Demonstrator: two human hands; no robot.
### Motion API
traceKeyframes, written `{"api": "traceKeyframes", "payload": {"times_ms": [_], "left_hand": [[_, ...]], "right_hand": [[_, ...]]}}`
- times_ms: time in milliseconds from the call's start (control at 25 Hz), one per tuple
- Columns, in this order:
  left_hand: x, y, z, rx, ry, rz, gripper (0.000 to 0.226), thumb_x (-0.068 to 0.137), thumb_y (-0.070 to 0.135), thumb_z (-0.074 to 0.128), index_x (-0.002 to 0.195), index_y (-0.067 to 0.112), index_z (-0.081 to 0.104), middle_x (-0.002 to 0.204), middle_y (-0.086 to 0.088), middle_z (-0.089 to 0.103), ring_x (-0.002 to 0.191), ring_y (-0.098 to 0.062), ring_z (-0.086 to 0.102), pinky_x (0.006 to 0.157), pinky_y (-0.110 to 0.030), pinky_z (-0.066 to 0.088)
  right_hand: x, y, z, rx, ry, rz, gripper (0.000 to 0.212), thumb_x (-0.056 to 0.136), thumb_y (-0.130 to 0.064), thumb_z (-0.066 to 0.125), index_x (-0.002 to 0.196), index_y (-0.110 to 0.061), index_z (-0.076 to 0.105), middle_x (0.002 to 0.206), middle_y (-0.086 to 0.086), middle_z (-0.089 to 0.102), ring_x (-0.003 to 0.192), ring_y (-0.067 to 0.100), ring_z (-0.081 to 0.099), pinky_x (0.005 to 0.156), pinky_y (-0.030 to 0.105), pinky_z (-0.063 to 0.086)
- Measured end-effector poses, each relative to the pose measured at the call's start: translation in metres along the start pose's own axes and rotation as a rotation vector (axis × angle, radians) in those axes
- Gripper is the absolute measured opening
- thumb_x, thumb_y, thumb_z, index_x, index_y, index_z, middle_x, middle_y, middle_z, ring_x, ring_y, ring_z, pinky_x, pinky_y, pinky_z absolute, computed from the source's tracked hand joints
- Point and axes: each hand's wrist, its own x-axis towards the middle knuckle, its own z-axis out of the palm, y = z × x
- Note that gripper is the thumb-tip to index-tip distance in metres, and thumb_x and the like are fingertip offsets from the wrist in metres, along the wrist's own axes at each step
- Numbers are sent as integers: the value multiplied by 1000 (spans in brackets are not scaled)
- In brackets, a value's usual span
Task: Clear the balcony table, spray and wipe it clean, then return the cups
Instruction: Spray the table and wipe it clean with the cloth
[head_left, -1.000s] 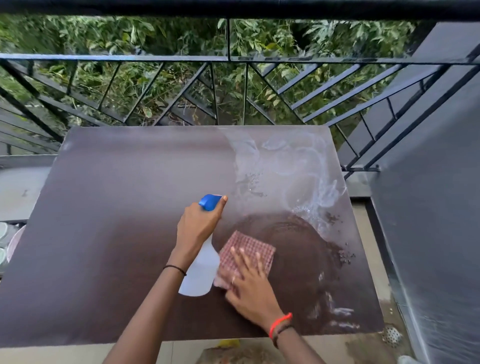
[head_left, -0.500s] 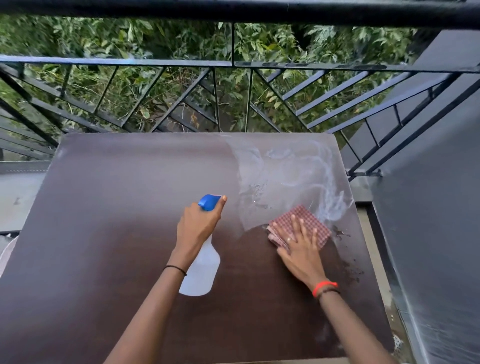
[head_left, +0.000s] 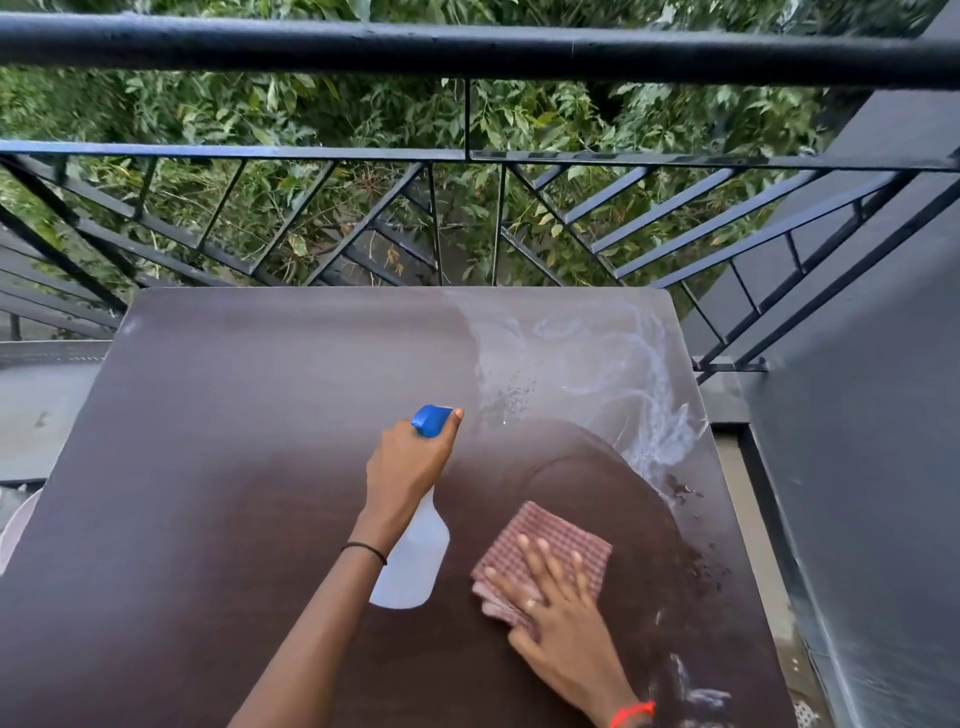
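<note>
Table (head_left: 218, 467): dark brown top, under both hands, no cups on it in view. Right hand (head_left: 563, 618) lies flat, fingers (head_left: 545, 558) spread, palm pressing a folded red-checked cloth (head_left: 558, 540) against the surface; not a closed grip, just pressure from above. Cloth edge sticks out beyond the fingertips and to their left.

Change from half a second ago: the right hand and cloth have come back toward the near edge, away from the foamy zone they were touching. Position is now close to that of one second ago.

Left hand (head_left: 408, 467), just left of the right hand, is closed around the neck of a spray bottle (head_left: 413, 564); index finger lies along the blue trigger head (head_left: 430, 420). White bottle body hangs below the wrist, beside the cloth but apart from it. This hand and the bottle are unchanged across the frames.

Outward from the right hand: a wiped dark arc ahead, then whitish foam streaks (head_left: 623, 364) over the far right corner. Scattered droplets to its right. Beyond the table, black railing (head_left: 467, 49), foliage behind. Grey wall (head_left: 857, 467) far right.
</note>
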Motion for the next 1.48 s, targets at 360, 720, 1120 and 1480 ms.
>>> {"api": "traceKeyframes", "payload": {"times_ms": [360,720,1120,1480], "left_hand": [[8,41,35,109,-16,15,65,85,72,45,78,8,60,73,-3,64,71,-24,61,60,-29,41],[39,98,36,15,136,51,57,87,67,48,69,14,59,67,-9,64,70,-30,62,61,-33,44],[55,99,28,-184,59,-61,67,88,62,53,81,-3,67,62,-9,73,47,-22,64,65,-32,56],[49,71,14,-201,113,-99,62,89,60,52,77,1,66,62,-6,72,43,-16,62,68,-35,57]], "right_hand": [[22,117,-22,-50,-57,319,76,72,-49,43,144,-50,21,159,-4,2,145,15,1,116,36,-7],[26,114,-22,-5,-27,307,79,68,-49,44,143,-51,21,159,-3,6,147,15,-6,116,42,-6],[27,117,-14,17,2,301,84,64,-42,42,144,-52,17,158,-3,8,147,15,-4,114,44,1],[141,124,-58,63,-19,243,65,79,-49,20,141,-56,2,160,1,1,147,23,-4,116,50,-9]]}}
